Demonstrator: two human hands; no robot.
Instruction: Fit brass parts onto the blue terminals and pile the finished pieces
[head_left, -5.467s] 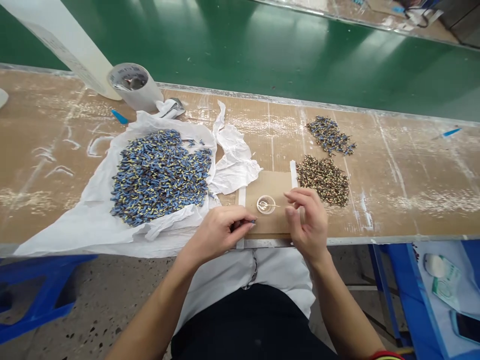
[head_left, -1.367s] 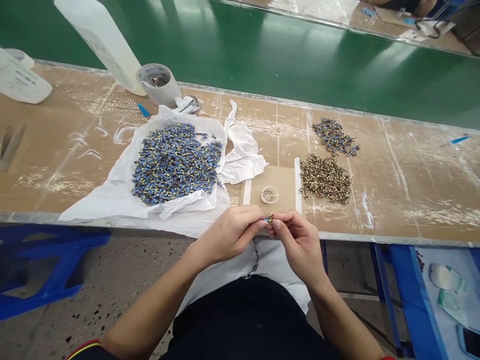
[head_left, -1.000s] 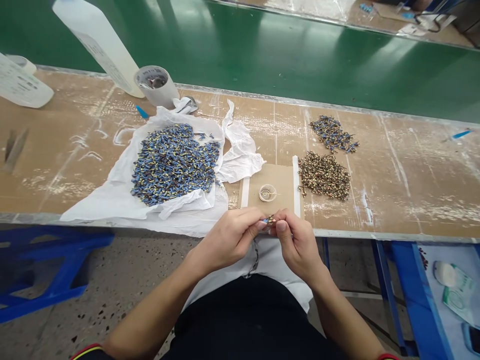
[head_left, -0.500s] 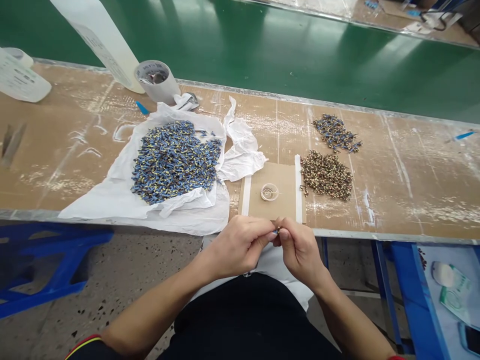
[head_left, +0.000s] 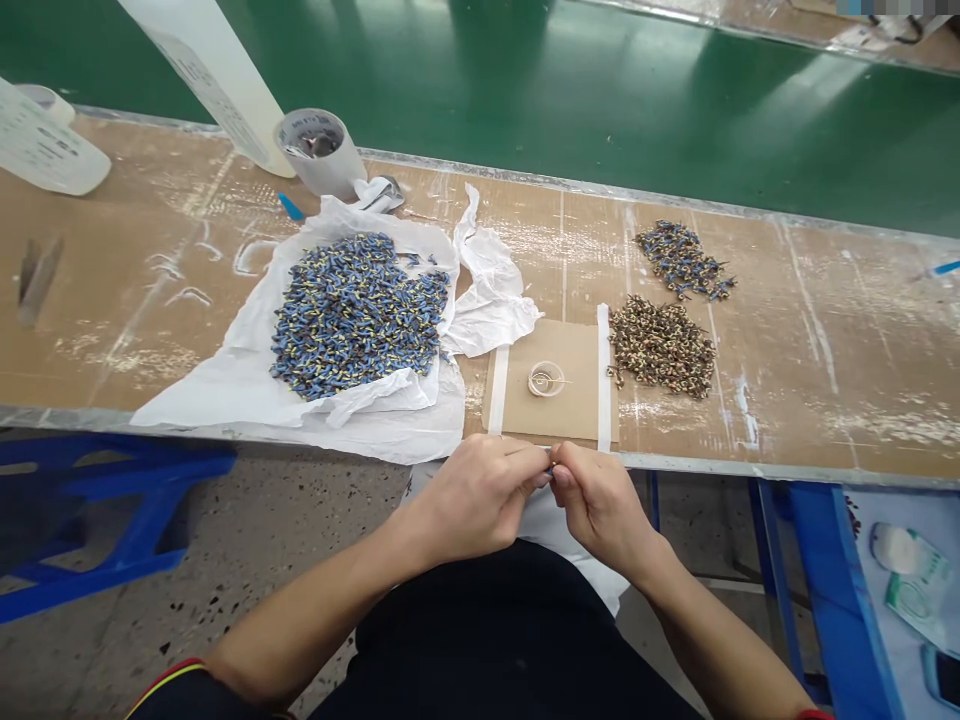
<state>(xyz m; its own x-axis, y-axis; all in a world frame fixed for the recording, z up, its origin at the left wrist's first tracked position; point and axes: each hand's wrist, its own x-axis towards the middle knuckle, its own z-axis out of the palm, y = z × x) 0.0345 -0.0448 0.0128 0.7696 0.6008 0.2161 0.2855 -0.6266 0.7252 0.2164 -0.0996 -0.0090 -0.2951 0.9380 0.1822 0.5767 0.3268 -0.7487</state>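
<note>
Just in front of the bench edge, my left hand (head_left: 484,492) and my right hand (head_left: 606,505) meet fingertip to fingertip. Both are closed in a pinch around one tiny blue part (head_left: 551,470), which the fingers mostly cover. Beyond them lies a cardboard pad (head_left: 525,412) edged with white strips. A small clear round cup (head_left: 546,380) stands on it with a thin stick inside. Left of the pad, white paper (head_left: 225,385) carries a big heap of blue, yellow and dark parts (head_left: 360,315). Right of it sit a brown-gold pile (head_left: 664,345) and a smaller blue-brown pile (head_left: 682,258).
A roll of tape (head_left: 322,155) with things inside stands at the back left, beside a tall white bottle (head_left: 217,85). Another bottle (head_left: 49,140) is at far left, with tweezers (head_left: 37,280) nearer. Blue stools (head_left: 150,500) stand below the bench, and crumpled paper (head_left: 495,295) lies near the pad.
The view has shifted slightly. My hands stay together at the bench edge, and the tiny part between the fingertips shows less than before.
</note>
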